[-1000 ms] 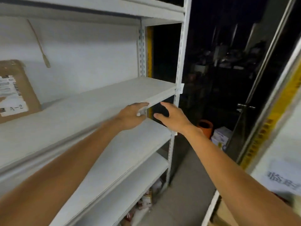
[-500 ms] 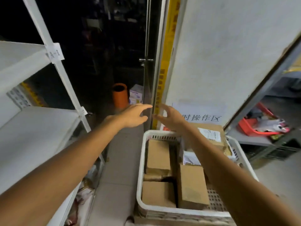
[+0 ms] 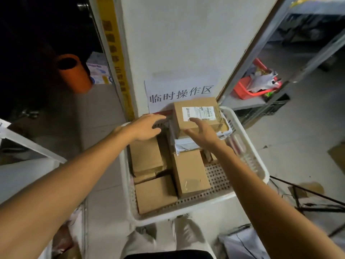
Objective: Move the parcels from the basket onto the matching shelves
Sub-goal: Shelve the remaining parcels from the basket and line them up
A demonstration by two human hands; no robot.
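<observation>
At basket's far end: brown cardboard parcel with white label, topmost in white perforated plastic basket.
Left hand: fingers apart, empty, left of parcel.
Right hand: fingers spread at near face; contact unclear.
Reason (judged): flanking for two-sided lift.

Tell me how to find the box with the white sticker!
Find the white basket of brown parcels, then its far end below the paper wall sign. The box sits highest there, on other parcels. It alone shows a white printed label on top.
</observation>
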